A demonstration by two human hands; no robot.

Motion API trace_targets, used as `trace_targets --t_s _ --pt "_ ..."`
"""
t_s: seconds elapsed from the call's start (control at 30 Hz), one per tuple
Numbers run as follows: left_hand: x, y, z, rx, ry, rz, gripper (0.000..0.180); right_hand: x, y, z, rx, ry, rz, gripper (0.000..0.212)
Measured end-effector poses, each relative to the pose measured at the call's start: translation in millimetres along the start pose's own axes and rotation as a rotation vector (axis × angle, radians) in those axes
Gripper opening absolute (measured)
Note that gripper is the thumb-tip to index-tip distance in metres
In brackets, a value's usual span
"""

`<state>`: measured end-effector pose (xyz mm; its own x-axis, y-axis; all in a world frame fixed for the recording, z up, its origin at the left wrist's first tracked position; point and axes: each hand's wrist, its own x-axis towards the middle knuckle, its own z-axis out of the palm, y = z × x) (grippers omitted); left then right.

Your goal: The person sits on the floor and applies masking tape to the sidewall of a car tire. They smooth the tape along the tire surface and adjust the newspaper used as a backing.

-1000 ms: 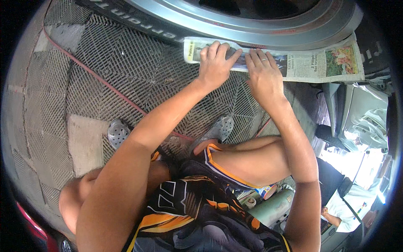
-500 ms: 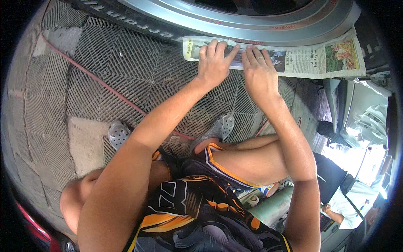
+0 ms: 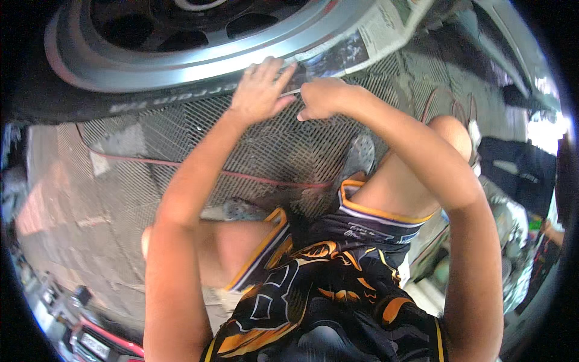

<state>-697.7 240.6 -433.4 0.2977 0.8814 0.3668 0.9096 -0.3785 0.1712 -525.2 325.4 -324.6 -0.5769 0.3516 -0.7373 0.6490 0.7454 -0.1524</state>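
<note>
A folded sheet of newspaper (image 3: 341, 55) lies along the lower edge of a silver wheel rim (image 3: 163, 67), over the black tyre (image 3: 175, 99). My left hand (image 3: 260, 90) rests with its fingers spread against the rim and tyre, at the paper's left end. Close beside it, my right hand (image 3: 325, 98) is curled closed. A thin pale edge, apparently of the newspaper, runs from its fingers toward my left thumb. Blur softens both hands, and my right fingertips are partly hidden.
A reddish hose (image 3: 265, 179) crosses the grey ribbed floor mat (image 3: 295, 154) between the wheel and my legs. My grey clog (image 3: 360, 154) stands near the wheel. Part of another person's hand (image 3: 552, 233) shows at the far right. A red vehicle (image 3: 114, 339) is at the lower left.
Both hands lay flat on the newspaper; now my right hand has curled closed, while my left stays spread. The view has shifted, showing more of the wheel.
</note>
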Motion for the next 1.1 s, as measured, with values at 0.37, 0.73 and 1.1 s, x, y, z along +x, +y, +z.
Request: trace_targets --t_s 0.37,0.73,1.1 --pt "-37.7 -118.9 -70.5 0.142 -0.336 0.156 0.054 72.9 -27.6 130.3 1.392 0.836 0.578 0.121" --pt "-40.7 -136.0 -41.3 0.190 -0.234 0.118 0.053 71.9 -53.2 86.5 2.097 1.368 0.208 0.043" --pt "-27.6 -119.2 -61.1 0.321 -0.502 0.021 0.059 100.7 -46.2 75.2 2.229 1.610 -0.070 0.035"
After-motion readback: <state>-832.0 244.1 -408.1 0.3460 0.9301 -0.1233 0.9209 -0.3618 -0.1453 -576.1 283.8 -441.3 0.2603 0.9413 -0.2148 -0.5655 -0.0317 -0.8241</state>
